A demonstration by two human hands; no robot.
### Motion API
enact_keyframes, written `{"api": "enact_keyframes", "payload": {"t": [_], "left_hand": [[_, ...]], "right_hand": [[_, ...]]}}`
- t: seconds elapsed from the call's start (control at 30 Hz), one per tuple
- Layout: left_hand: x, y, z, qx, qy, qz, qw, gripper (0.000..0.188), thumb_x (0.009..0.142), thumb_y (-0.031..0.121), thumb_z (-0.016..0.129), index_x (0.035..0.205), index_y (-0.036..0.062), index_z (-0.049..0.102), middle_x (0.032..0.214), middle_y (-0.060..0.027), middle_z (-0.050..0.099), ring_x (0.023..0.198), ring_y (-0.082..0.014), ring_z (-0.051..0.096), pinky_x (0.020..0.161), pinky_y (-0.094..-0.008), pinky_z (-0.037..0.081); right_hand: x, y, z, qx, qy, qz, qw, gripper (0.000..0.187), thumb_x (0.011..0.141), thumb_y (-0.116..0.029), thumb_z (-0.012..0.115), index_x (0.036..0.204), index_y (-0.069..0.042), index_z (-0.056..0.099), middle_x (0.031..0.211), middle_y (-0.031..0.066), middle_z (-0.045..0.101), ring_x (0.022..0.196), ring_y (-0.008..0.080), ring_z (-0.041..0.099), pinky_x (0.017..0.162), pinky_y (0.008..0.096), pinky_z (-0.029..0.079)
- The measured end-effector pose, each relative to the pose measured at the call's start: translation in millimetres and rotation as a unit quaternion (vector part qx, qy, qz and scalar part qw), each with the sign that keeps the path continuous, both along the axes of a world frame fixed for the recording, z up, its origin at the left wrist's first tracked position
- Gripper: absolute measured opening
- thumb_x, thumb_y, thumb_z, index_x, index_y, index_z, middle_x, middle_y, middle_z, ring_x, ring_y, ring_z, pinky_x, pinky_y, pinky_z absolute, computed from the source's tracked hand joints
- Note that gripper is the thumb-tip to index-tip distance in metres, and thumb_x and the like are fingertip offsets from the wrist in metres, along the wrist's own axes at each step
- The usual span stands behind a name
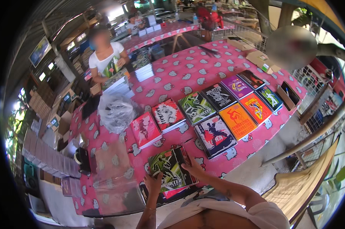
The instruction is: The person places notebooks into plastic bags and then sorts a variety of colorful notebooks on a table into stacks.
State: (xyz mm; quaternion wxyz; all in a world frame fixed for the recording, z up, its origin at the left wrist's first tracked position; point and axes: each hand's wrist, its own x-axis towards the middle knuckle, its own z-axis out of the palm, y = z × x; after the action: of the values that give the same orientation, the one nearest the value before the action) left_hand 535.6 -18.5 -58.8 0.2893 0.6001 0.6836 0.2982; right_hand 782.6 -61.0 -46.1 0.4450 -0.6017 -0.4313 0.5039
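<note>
At the near edge of the table I hold a small pile of notebooks between both hands. On top lies a green and black notebook [166, 170] with a player figure on its cover. My left hand [153, 184] is closed on its left edge, thumb over the cover. Along the right side, my right hand [194, 170] grips a dark spiral-bound notebook [184, 158] that partly shows beside the green one. Red and pink covers peek out underneath; how many notebooks are in the pile is hidden. Flat clear plastic sleeves [117, 191] lie left of my left hand.
Beyond my hands, notebook stacks stand in rows, including a red one [146, 129] and an orange one [238, 121]. A crumpled clear plastic bag [117, 112] sits on the pink patterned tablecloth [172, 82]. Across the table, a person [107, 57] handles notebooks. A black tape dispenser-like object [82, 160] stands left.
</note>
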Motion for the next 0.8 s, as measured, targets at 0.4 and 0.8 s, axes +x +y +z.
{"api": "enact_keyframes", "payload": {"t": [0.4,0.8], "left_hand": [[21,-76,67,0.112,0.176,-0.295,0.932,0.092,0.077,0.053,0.071,0.151,0.0142,0.031,0.152,-0.0288,0.022,0.137,-0.0499,0.024,0.107,-0.0635,0.026],[-5,-96,28,0.252,0.187,-0.370,0.874,0.045,0.080,0.008,0.069,0.124,0.0113,0.059,0.134,-0.0143,0.049,0.128,-0.0354,0.045,0.107,-0.0555,0.037]], "right_hand": [[5,-20,-40,0.100,-0.167,-0.057,0.979,0.092,0.081,-0.031,0.075,0.150,0.000,0.021,0.139,0.0265,0.045,0.128,0.0387,0.047,0.105,0.0415,0.037],[-12,137,27,0.123,-0.410,0.187,0.884,0.068,0.082,-0.051,0.066,0.138,-0.016,0.051,0.131,0.0180,0.056,0.126,0.0387,0.049,0.102,0.0523,0.039]]}}
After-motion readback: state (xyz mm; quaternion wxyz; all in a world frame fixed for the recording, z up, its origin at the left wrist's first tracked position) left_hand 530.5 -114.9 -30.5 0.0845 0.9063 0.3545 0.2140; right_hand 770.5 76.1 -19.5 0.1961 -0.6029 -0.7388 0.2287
